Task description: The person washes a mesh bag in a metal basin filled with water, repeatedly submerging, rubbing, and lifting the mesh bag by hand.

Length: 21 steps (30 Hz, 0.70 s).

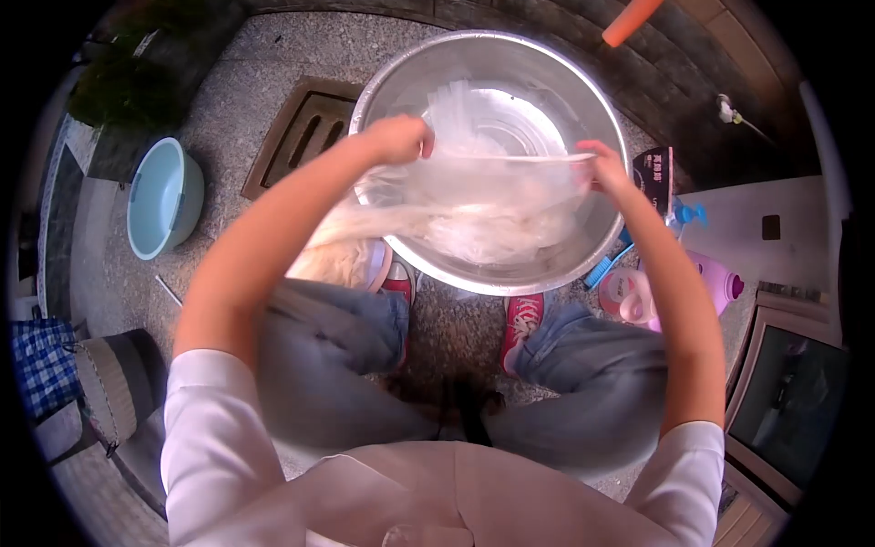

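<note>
A sheer white cloth point(492, 196) is stretched between my two hands above a large metal basin point(497, 100). My left hand point(401, 141) is closed on its upper edge at the left, over the basin's rim. My right hand point(606, 166) pinches the same edge at the right. More of the cloth lies bunched below, inside the basin, and part of it trails over the left rim. Beneath that trailing part, a cream-coloured heap point(337, 263) sits in a pale-rimmed container beside my left shoe. The container is mostly hidden.
A light blue basin point(166, 201) stands on the left near a brown drain grate point(310, 128). At the right are a blue brush point(599, 272), a pink bottle point(715, 276), a black packet point(653, 175) and a blue-topped pump bottle point(690, 214). An orange pipe point(629, 23) hangs above.
</note>
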Motion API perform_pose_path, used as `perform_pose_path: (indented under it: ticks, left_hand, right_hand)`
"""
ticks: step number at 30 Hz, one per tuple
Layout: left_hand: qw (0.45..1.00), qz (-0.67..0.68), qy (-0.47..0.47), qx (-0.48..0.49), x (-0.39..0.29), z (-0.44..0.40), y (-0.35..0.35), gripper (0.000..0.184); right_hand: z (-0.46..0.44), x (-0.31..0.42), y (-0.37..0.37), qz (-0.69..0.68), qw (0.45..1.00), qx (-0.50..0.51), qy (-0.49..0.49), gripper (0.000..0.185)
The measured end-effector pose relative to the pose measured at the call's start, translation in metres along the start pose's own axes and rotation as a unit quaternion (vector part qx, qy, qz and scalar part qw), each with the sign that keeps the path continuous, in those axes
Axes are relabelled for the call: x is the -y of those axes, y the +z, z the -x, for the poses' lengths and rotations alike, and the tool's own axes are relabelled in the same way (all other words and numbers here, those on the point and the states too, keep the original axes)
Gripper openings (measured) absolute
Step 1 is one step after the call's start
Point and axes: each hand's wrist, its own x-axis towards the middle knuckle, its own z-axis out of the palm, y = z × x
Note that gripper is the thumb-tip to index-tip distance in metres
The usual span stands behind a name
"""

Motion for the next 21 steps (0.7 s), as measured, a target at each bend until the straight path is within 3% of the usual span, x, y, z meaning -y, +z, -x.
perform_pose_path:
  ticks: [1, 5, 7, 8, 10, 11, 12, 14, 18, 21]
  left_hand:
    - [0.999, -0.031, -0.004, 0.009, -0.003, -0.005, 0.011, 0.023]
    - [0.997, -0.059, -0.041, 0.010, 0.007, -0.030, 0.067, 0.029]
    - [0.997, -0.021, -0.070, 0.005, 0.020, -0.043, 0.086, 0.035]
    - [0.997, -0.017, -0.072, 0.012, 0.028, -0.048, 0.096, 0.035]
    - [0.993, 0.047, -0.111, -0.020, 0.036, -0.056, 0.103, 0.036]
    - [0.992, 0.049, -0.114, -0.015, 0.040, -0.059, 0.106, 0.036]
    - [0.991, 0.063, -0.109, -0.036, 0.045, -0.062, 0.110, 0.036]
    - [0.990, 0.079, -0.107, -0.054, 0.051, -0.068, 0.118, 0.037]
    - [0.972, 0.160, -0.134, -0.110, 0.052, -0.076, 0.113, 0.044]
    - [0.965, 0.191, -0.135, -0.117, 0.059, -0.081, 0.110, 0.048]
  right_hand:
    - [-0.012, -0.011, 0.008, -0.018, 1.000, 0.006, 0.002, 0.046]
    - [-0.048, -0.050, 0.035, -0.067, 0.996, 0.061, -0.021, 0.046]
    - [-0.062, -0.062, 0.043, 0.059, 0.986, 0.124, -0.095, 0.042]
    - [-0.067, -0.069, 0.049, 0.058, 0.986, 0.129, -0.088, 0.042]
    - [-0.073, -0.076, 0.063, 0.239, 0.950, 0.043, -0.198, 0.033]
    - [-0.078, -0.078, 0.069, 0.298, 0.931, 0.014, -0.209, 0.027]
    - [-0.082, -0.078, 0.075, 0.297, 0.932, 0.018, -0.207, 0.027]
    - [-0.086, -0.079, 0.085, 0.356, 0.888, -0.102, -0.272, 0.025]
    - [-0.107, -0.078, 0.090, 0.361, 0.899, -0.101, -0.229, 0.022]
    - [-0.127, -0.080, 0.092, 0.076, 0.968, -0.154, -0.182, 0.013]
